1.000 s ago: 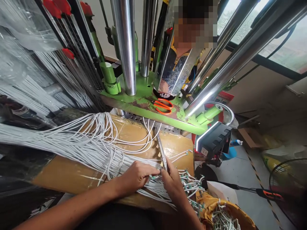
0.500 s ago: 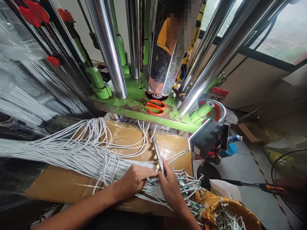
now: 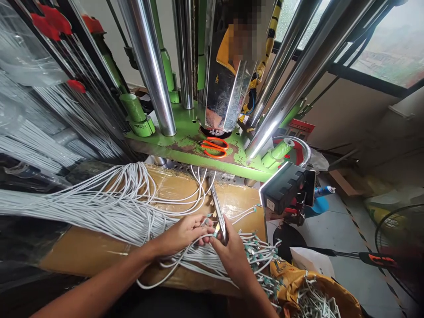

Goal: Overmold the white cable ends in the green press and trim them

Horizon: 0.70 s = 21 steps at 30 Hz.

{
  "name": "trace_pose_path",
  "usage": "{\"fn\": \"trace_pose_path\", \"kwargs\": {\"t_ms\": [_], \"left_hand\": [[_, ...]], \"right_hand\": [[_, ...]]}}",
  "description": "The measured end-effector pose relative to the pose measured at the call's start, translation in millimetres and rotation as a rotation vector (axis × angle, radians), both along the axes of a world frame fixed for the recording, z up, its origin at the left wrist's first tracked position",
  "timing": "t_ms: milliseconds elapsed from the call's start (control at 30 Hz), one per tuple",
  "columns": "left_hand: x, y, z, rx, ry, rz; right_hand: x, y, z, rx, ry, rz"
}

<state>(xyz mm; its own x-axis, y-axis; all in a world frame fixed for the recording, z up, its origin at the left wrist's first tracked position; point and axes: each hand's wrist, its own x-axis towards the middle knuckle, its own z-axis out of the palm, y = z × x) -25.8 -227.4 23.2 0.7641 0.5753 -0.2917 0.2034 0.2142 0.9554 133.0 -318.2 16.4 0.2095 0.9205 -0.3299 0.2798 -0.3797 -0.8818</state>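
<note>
A thick bundle of white cables (image 3: 99, 207) lies across a cardboard-covered bench (image 3: 86, 251). My left hand (image 3: 183, 232) pinches the connector end of one white cable (image 3: 172, 267), which loops down over the bench's front edge. My right hand (image 3: 232, 254) is closed beside it, fingertips at the near end of a narrow metal fixture bar (image 3: 218, 212) that holds several cable ends. More cable ends with small green connectors (image 3: 258, 256) lie just right of my right hand.
A green machine base (image 3: 195, 145) with chrome columns (image 3: 149, 66) stands behind the bench; orange scissors (image 3: 214, 148) lie on it. A black lamp unit (image 3: 286, 187) sits at the right. A yellow bag of cut pieces (image 3: 311, 296) is lower right. Another person stands beyond the machine.
My left hand has lifted one cable out of the bundle, and its slack now loops over the front edge. Both hands shifted slightly up toward the fixture bar.
</note>
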Motion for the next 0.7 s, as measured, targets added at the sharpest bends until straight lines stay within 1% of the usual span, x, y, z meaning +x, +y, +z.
{"fn": "trace_pose_path", "kwargs": {"t_ms": [67, 133, 300, 400, 467, 567, 633, 700], "left_hand": [[-3, 3, 1.8, 0.024, -0.002, 0.044], [-5, 5, -0.3, 0.054, 0.023, 0.128], [1, 7, -10.7, -0.036, 0.072, 0.353], [4, 6, -9.2, 0.013, 0.074, 0.391], [3, 4, -5.3, 0.127, 0.131, 0.357], [-2, 2, -2.9, 0.38, 0.214, 0.227], [-5, 3, -6.9, 0.574, 0.158, 0.097], [-5, 7, -14.6, 0.758, 0.061, -0.001]], "right_hand": [[0, 0, -0.2, -0.009, 0.018, -0.019], [1, 1, -1.3, -0.012, 0.049, -0.028], [1, 1, -2.3, -0.036, 0.099, -0.048], [1, 1, -3.5, -0.036, 0.109, -0.068], [1, 1, -5.3, -0.022, 0.12, -0.083], [1, 1, -7.8, -0.011, 0.144, -0.097], [2, 2, -8.7, -0.009, 0.157, -0.1], [2, 2, -8.8, -0.009, 0.159, -0.102]]}}
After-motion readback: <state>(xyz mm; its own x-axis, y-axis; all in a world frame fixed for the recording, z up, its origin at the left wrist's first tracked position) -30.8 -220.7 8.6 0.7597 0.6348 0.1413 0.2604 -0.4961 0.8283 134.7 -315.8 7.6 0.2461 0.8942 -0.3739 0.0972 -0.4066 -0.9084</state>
